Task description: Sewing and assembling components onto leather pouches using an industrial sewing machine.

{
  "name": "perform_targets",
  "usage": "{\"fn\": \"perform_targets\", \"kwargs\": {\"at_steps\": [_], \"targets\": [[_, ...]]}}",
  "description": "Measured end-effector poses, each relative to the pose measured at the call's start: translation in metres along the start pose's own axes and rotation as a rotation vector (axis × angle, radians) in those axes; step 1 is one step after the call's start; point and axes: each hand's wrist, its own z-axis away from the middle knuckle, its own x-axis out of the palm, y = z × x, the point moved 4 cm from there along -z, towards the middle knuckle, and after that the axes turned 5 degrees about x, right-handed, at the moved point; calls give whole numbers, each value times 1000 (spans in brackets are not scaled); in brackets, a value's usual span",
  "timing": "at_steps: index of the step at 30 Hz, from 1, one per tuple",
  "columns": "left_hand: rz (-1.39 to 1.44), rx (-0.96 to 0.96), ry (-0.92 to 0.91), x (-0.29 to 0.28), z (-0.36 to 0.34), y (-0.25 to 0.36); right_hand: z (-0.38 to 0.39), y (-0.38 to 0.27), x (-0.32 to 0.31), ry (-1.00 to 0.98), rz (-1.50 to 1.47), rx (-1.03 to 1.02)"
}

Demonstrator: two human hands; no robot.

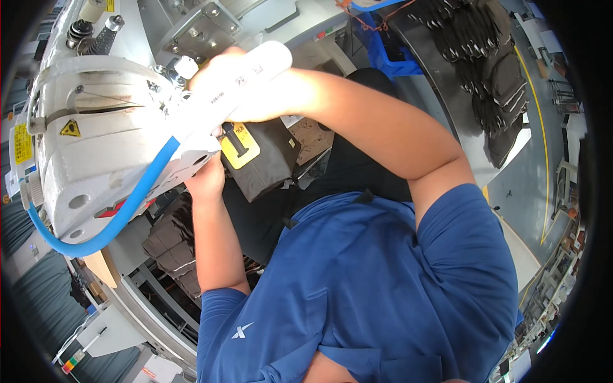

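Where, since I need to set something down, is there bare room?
Most room is on the grey floor, between the dark table and the yellow line. A narrow strip of that table looks bare, between the blue bin and the dark pouches. It is crowded at the white machine: left hand, right hand, white tube and dark bag bunch together.

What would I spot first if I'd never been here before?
Probably the bright blue hose, curving across the white machine on the left. Next, the white tube slanting over the right hand, then the yellow plate against the dark fabric piece just below.
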Motion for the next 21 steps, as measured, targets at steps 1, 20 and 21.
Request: {"fn": "perform_targets", "kwargs": {"at_steps": [1,20,21], "targets": [[-41,20,-2,-2,1,-2,0,0,0,0,0,-1],[-105,-63,-179,-14,21,-13,43,-67,4,-196,519,257],[50,-85,-189,-12,22,-12,46,-71,6,-231,521,295]]}}
